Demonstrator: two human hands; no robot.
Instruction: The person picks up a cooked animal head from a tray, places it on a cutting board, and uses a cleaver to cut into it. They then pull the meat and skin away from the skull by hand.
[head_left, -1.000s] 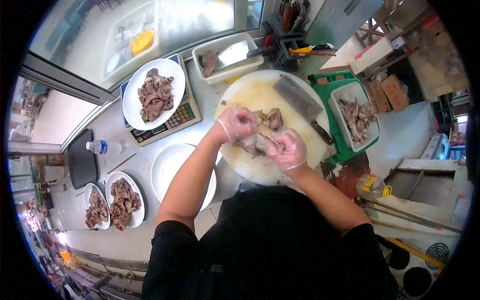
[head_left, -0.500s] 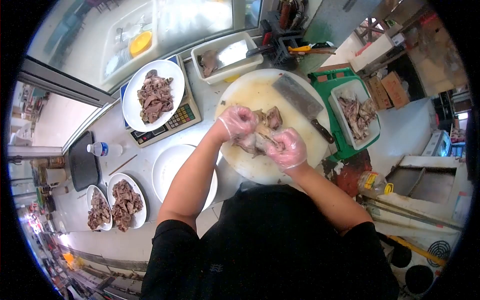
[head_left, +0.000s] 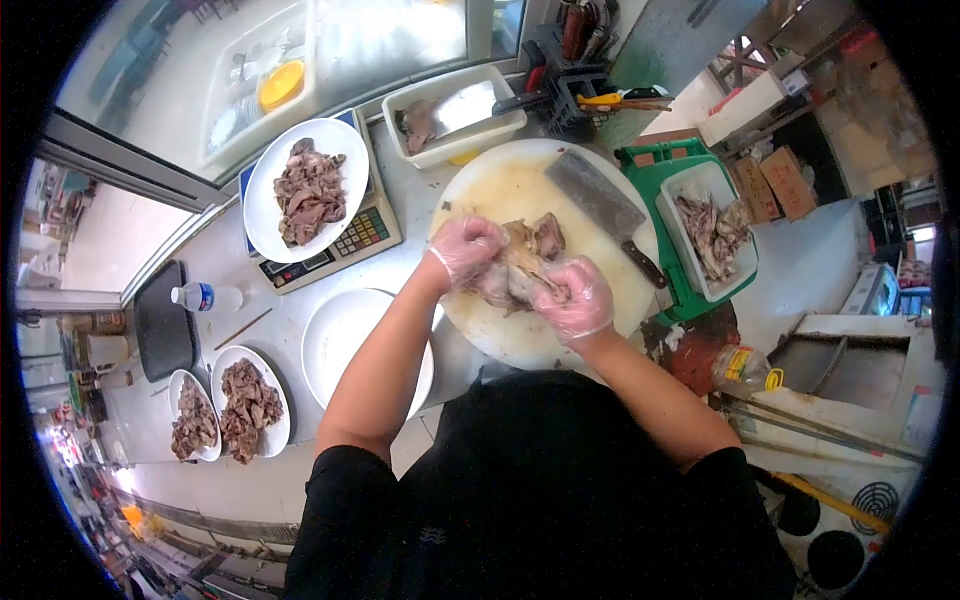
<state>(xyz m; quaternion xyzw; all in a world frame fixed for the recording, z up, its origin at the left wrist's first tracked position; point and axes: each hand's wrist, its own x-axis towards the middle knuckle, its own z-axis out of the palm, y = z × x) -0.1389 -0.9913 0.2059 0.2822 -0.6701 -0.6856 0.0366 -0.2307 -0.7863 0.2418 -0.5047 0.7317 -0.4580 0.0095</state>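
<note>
A chunk of cooked meat (head_left: 520,258) lies on the round pale cutting board (head_left: 510,190). My left hand (head_left: 463,247), in a clear plastic glove, grips the meat's left side. At the meat's lower right end my right hand (head_left: 575,297), also gloved, is closed on it. A cleaver (head_left: 600,205) rests flat on the board to the right of the meat, its dark handle pointing toward the board's right edge.
A plate of sliced meat (head_left: 305,190) sits on a scale (head_left: 345,235). An empty white plate (head_left: 345,340) is left of the board, two filled plates (head_left: 225,405) further left. A white tub (head_left: 455,110) stands behind the board, a tray of meat (head_left: 712,232) on a green crate at right.
Both hands stay on the meat; my left hand has shifted slightly down and closer to the meat. The rest is unchanged.
</note>
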